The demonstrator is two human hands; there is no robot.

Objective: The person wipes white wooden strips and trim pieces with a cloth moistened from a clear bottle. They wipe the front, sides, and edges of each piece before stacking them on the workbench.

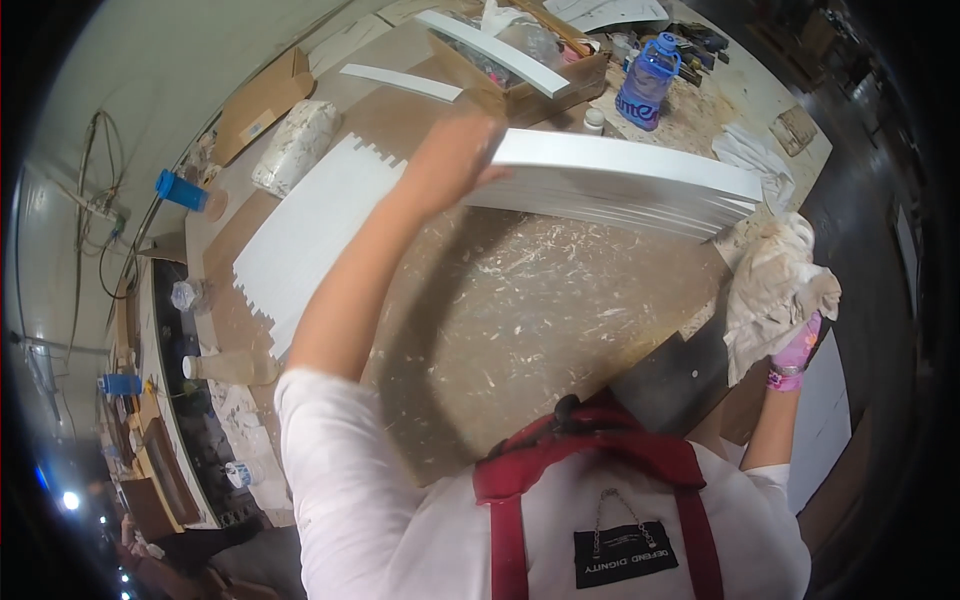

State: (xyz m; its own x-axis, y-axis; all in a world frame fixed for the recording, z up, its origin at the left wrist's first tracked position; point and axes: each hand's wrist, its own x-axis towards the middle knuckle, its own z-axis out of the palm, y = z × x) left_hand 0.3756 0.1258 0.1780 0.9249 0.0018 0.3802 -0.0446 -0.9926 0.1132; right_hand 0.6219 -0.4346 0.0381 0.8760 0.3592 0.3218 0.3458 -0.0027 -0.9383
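Observation:
My left hand (455, 155) is closed at the left end of a long white board (620, 158), slightly blurred. Below that board's front edge, several thin white edges show, layered close together. To the right, my right hand (798, 340), with a pink patterned covering at the wrist, holds a stained, crumpled cloth (768, 285) near the board's right end. The cloth hides most of its fingers. Left of my left forearm lies a flat white panel (320, 225) with notched edges.
A worktable (520, 330) speckled with white flecks spreads before me. Toward its far side stand a cardboard box (575, 85) of odds and ends, a blue drink bottle (648, 85) and a small white bottle (594, 122). A wrapped white bundle (297, 147) and a blue-capped bottle (188, 192) are at the left.

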